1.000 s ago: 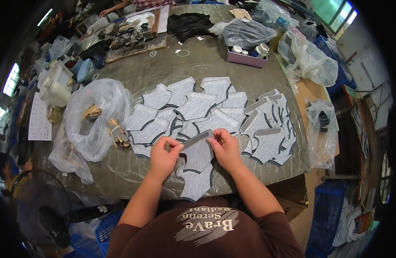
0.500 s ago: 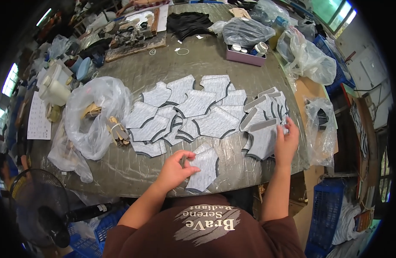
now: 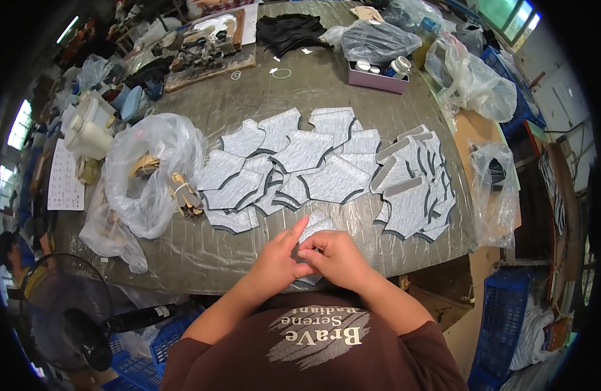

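Observation:
At the near edge of the table my left hand (image 3: 278,259) is closed around a small dark grey strip (image 3: 295,251), thumb and fingers toward the right hand. My right hand (image 3: 339,257) meets it there, its fingertips pinched together at the strip. Below both hands lies a heathered grey fabric piece (image 3: 319,223), mostly covered by them. Beyond spreads a loose pile of similar brief-shaped grey fabric pieces (image 3: 304,151) with dark curved edges. To the right, overlapping pieces with plain grey bands (image 3: 406,187) form another pile, apart from my hands.
On the left sit a clear plastic bag (image 3: 128,215) and a tied bundle of tan strips (image 3: 185,195). A purple box (image 3: 377,81) with jars stands at the far right, near black fabric (image 3: 291,34). A fan (image 3: 66,309) stands at lower left, a blue crate (image 3: 502,319) at lower right.
My right hand has left the right-hand pile and come over to my left hand. My left hand has shifted slightly right, still with the dark strip. The view has tilted slightly.

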{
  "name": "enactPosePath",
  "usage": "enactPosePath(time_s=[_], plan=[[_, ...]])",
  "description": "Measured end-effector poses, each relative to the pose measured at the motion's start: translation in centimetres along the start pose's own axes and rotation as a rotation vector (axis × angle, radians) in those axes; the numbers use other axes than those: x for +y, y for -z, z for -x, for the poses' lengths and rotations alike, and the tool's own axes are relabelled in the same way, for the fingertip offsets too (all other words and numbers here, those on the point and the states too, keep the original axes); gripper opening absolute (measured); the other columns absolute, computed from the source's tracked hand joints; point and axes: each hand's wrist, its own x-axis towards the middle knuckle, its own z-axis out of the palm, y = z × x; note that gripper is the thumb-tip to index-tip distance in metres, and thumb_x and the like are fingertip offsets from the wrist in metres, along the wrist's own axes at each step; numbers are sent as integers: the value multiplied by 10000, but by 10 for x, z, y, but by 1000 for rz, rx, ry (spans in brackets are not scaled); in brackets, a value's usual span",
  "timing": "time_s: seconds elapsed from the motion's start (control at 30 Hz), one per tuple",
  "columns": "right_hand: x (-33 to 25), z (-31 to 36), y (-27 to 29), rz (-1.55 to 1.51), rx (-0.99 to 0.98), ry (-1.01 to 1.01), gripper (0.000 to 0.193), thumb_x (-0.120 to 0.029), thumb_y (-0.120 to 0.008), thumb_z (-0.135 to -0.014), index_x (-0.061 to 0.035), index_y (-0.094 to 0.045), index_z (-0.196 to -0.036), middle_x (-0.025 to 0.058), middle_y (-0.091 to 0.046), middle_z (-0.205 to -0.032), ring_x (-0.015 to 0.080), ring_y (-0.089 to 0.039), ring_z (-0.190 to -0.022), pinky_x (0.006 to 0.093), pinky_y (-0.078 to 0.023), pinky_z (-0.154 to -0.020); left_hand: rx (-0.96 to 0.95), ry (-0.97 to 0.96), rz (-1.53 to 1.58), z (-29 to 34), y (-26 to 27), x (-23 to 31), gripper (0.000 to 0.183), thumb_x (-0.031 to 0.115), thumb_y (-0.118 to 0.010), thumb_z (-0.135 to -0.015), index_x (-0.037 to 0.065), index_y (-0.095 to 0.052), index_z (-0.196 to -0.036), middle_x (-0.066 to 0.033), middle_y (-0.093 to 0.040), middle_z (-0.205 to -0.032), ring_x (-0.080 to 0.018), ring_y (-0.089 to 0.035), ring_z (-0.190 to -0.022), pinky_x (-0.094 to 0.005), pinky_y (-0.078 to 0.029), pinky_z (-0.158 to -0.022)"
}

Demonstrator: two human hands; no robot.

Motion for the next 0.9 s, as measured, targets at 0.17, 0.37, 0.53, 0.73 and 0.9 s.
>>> enactPosePath(time_s=[0.17,0.37,0.53,0.73,0.9], plan=[[0,1,-2,154,60,128,85,-52,-637,-808,32,-647,-815,105,-629,-692,148,-603,-604,275,-463,-551,15,-15,-128,2,-3,2,901,98,-769,-660,94,-295,-1426,-186,-545,-951,-359,-566,-823,-394,-485,-723],[10,2,-5,137,68,126,91,-55,-640,-788,36,-640,-787,95,-632,-699,153,-600,-602,274,-467,-560,18,-32,-150,0,-8,3,867,54,-744,-671,59,-301,-1417,-210,-560,-1012,-363,-583,-862,-385,-491,-738],[18,1,-4,-437,-78,-114,72,-60,-647,-803,8,-633,-782,5,-596,-694,64,-542,-614,214,-428,-534,-18,-18,496,4,-15,3,770,156,-747,-771,76,-329,-1414,-97,-596,-911,-201,-605,-752,-309,-499,-656],[27,6,-3,-855,-72,-95,54,-101,-523,-913,-57,-527,-882,-24,-532,-718,46,-450,-570,193,-369,-507,253,402,1335,3,-15,-4,368,152,-669,-856,44,-521,-1176,-30,-556,-759,-100,-458,-508,-218,-400,-472],[38,13,-8,-810,-182,-180,88,-132,-451,-950,-89,-480,-878,-12,-524,-738,31,-376,-525,192,-329,-474,252,-235,143,-3,15,6,130,6,-661,-774,27,-608,-891,-65,-548,-827,-171,-555,-703,-274,-459,-600]])
